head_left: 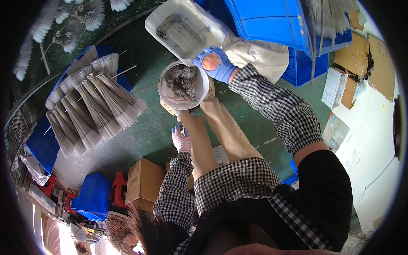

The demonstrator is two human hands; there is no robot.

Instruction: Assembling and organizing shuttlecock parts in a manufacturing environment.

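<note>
My right hand (215,64), in a blue knitted glove with a bare patch of skin showing, is beside the rim of a white rectangular tub (151,22). Its fingers are curled; whether they grip the rim or something small is hidden. Dark bits and a greyish layer lie in the tub. Just below it stands a round whitish bucket (205,87) between my feet, holding clumps of grey, frosted-looking sprigs (183,85). My left hand (182,138) wears a pink-and-white striped glove with grey-blue fingertips. Its fingers are apart beside my knee, below the bucket, with nothing visible in them.
At left, several fan-shaped bundles of fine grey strands (91,102) lie across blue bins. More fluffy sprays (70,27) are at upper left. Large blue crates (267,21) and pale fabric (259,57) are at upper right. A cardboard box (144,180) stands at lower left.
</note>
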